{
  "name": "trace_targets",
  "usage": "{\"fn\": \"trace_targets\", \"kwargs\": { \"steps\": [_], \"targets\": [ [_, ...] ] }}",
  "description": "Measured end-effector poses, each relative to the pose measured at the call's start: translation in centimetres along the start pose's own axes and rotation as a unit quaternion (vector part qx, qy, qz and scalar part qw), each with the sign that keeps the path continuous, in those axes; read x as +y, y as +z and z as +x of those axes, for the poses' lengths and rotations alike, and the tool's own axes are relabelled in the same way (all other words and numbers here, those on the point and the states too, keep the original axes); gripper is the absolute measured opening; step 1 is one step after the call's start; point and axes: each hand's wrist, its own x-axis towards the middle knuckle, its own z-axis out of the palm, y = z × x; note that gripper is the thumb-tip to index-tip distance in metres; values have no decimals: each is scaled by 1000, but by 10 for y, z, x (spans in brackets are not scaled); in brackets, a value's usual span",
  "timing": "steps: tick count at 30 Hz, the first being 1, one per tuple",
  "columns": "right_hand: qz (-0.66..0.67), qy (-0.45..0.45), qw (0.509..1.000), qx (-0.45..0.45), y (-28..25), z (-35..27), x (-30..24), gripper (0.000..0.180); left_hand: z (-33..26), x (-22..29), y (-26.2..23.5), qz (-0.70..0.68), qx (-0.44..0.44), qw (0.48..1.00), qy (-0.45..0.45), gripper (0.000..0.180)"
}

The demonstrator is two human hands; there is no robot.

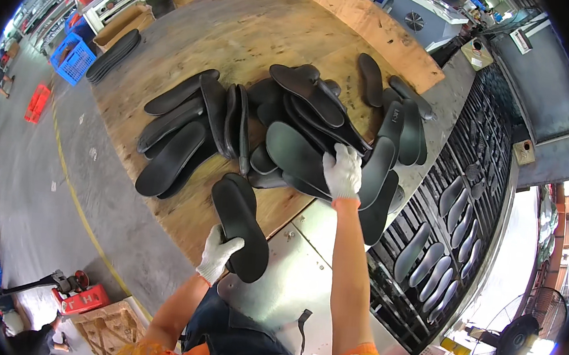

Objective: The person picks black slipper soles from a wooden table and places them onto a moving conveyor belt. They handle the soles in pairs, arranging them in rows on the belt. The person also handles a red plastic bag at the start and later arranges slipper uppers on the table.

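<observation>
My left hand (pixel 219 253), in a white knit glove, grips a black insole (pixel 246 238) by its side near the lower end; a second one shows behind its upper edge. My right hand (pixel 343 172), gloved the same way, is closed on the right end of a dark insole (pixel 293 150) at the front of a loose pile. Its fingertips are partly hidden against the pile. More insoles (pixel 308 95) lie heaped beyond that hand, and another group (pixel 174 158) overlaps to the left. All are smooth, black and foot-shaped.
The worn wooden tabletop (pixel 243 35) has a raised board (pixel 372 29) along its far right side. A metal plate (pixel 303 274) covers the near part. At right, a dark slatted rack (pixel 475 160) carries several shiny insoles. A stack of insoles (pixel 114 56) sits at the left edge. A fan (pixel 520 340) stands lower right.
</observation>
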Motion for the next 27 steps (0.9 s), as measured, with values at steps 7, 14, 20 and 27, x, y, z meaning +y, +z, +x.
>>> {"fn": "trace_targets", "kwargs": {
  "steps": [7,14,20,27],
  "targets": [
    [43,62,980,-182,-7,0,-14,68,-6,4,3,-58,10,998,-6,51],
    [55,23,993,-103,0,-118,-22,71,-11,-1,2,-106,-4,994,6,53],
    [90,49,986,-133,-8,-204,-27,74,-19,-7,-3,-82,0,996,-17,54],
    [74,112,974,-182,-34,-256,-30,72,-26,-13,-11,-63,-27,997,-25,55]
  ]
}}
